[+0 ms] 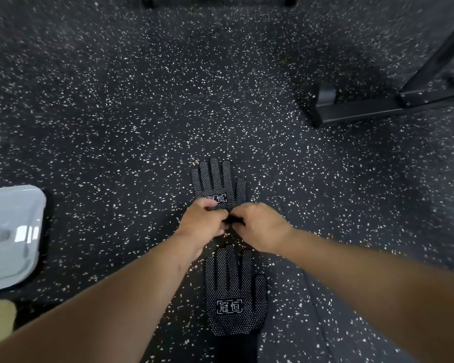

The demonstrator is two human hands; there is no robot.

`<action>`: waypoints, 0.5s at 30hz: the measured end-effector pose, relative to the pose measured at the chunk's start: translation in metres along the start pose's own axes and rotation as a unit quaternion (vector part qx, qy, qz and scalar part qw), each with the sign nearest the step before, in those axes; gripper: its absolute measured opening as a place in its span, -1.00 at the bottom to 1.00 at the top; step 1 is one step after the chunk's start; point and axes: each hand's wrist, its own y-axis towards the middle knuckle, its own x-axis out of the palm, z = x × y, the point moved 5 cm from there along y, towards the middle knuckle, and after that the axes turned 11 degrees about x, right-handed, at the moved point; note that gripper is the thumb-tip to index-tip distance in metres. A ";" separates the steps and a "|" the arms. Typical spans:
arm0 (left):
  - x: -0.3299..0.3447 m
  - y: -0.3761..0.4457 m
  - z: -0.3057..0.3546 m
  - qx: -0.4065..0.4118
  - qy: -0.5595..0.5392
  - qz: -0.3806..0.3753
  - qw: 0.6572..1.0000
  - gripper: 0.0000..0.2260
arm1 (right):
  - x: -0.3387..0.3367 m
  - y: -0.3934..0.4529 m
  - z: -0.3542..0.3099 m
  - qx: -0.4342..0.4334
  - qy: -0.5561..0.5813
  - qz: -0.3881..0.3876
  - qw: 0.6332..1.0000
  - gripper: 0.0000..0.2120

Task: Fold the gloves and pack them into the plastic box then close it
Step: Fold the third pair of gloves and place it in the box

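Your left hand [203, 221] and right hand [260, 226] meet, both pinching the cuff end of the far glove [215, 182] lying flat on the speckled floor [142, 113]. The near glove [233, 292] lies just below. The plastic box [11, 237] sits far left.

On the floor [116, 127], the far glove [215, 179] lies beyond the near glove [233, 292], the plastic box [11, 231] well left, a metal frame [378, 106] far right.

Both arms reach forward, left hand [202, 218] and right hand [264, 226] pinched together.
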 end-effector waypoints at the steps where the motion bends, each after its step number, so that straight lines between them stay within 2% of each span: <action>1: 0.000 -0.001 0.003 0.021 0.039 -0.020 0.999 -0.65 | -0.002 0.001 0.000 0.008 0.008 0.002 1.000 -0.81; 3: 0.002 -0.005 0.009 0.070 0.156 -0.066 0.983 -0.62 | -0.005 0.002 0.001 0.023 0.021 0.002 1.000 -0.79; 5: 0.000 -0.006 0.013 0.126 0.304 -0.074 0.941 -0.63 | -0.007 0.002 -0.001 0.024 0.018 0.001 1.000 -0.78; 7: -0.003 -0.006 0.018 0.175 0.403 -0.058 0.897 -0.73 | -0.008 0.001 -0.005 0.018 0.005 0.005 1.000 -0.77; 10: -0.007 -0.006 0.027 0.215 0.440 -0.054 0.870 -0.87 | -0.013 -0.001 -0.009 0.017 -0.005 0.006 1.000 -0.80; 15: -0.019 -0.012 0.046 0.196 0.397 -0.096 0.891 -0.93 | -0.037 -0.018 -0.014 -0.001 -0.035 -0.009 0.999 -0.80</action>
